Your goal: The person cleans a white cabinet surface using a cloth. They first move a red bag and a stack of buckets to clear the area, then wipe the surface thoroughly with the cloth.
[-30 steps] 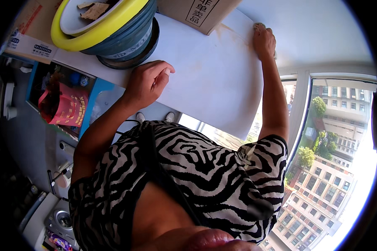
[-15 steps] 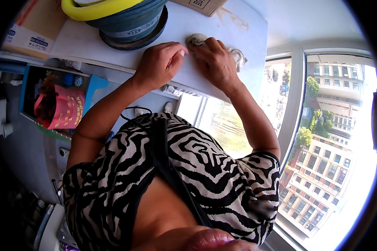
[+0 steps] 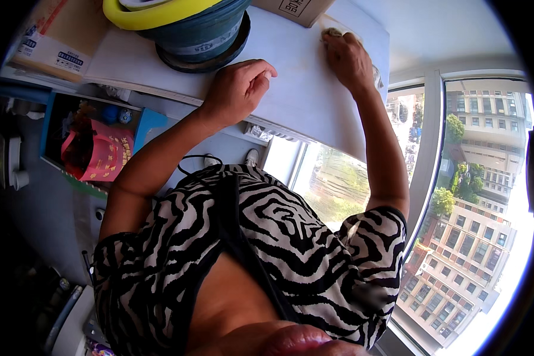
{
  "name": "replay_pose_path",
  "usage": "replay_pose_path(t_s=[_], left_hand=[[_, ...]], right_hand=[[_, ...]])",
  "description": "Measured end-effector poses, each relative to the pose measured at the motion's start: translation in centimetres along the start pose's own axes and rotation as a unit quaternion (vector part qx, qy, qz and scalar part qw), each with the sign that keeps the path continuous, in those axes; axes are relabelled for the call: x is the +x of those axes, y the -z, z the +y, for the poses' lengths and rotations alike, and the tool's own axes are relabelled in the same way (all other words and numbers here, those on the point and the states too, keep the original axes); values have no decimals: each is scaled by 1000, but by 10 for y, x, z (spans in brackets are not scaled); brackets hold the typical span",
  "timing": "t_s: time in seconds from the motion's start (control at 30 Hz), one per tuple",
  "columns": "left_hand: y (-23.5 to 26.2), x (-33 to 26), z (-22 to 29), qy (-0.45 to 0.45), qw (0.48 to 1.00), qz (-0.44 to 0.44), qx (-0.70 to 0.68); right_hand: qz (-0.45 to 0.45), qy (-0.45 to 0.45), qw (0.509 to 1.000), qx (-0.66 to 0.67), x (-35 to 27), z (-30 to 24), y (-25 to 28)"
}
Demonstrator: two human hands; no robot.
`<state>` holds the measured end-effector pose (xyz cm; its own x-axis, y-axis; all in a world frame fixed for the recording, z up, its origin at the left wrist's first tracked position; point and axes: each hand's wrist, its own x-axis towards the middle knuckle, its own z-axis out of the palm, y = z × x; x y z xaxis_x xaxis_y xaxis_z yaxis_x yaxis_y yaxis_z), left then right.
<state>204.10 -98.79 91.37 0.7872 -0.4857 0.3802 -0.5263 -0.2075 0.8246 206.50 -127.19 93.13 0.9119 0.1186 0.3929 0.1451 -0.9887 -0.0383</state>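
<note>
My right hand [image 3: 351,64] is closed over a crumpled whitish-grey cloth [image 3: 332,32] and presses it on the white tabletop [image 3: 299,71], near the far right corner. Part of the cloth shows beyond the fingers and another bit peeks out beside the wrist; the palm hides the rest. A brownish smear lies on the surface close to the cloth. My left hand [image 3: 238,92] rests near the front edge of the tabletop, fingers curled in, and nothing shows in it. Just beyond it stands a dark green flower pot [image 3: 199,38] on a black saucer [image 3: 234,56].
A yellow ring-shaped rim [image 3: 160,18] sits atop the pot. One cardboard box [image 3: 293,9] stands at the back, another [image 3: 56,44] at the left. Below left, a pink bag [image 3: 104,151] lies in a blue-edged open drawer or bin. A window [image 3: 469,178] is at the right.
My right hand has slid the cloth away from me and to the right, toward the smear by the back box, and the arm is straighter. My left hand stays almost in place.
</note>
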Motion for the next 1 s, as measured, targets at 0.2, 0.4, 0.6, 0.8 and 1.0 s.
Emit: replay_pose_path(t_s=[0.2, 0.4, 0.6, 0.8, 1.0], left_hand=[[-20, 22, 5, -152, 985, 23, 81], [-53, 101, -4, -86, 964, -43, 249], [-72, 142, -23, -13, 941, -35, 335], [-73, 157, -19, 54, 919, -89, 379], [-73, 158, 1, 46, 936, -62, 343]], right_hand=[[-116, 19, 988, 100, -65, -16, 58], [-24, -126, 989, 78, -88, 28, 48], [45, -89, 990, 99, -91, 26, 42], [54, -88, 991, 91, -92, 28, 42], [35, -94, 989, 113, -92, 28, 46]])
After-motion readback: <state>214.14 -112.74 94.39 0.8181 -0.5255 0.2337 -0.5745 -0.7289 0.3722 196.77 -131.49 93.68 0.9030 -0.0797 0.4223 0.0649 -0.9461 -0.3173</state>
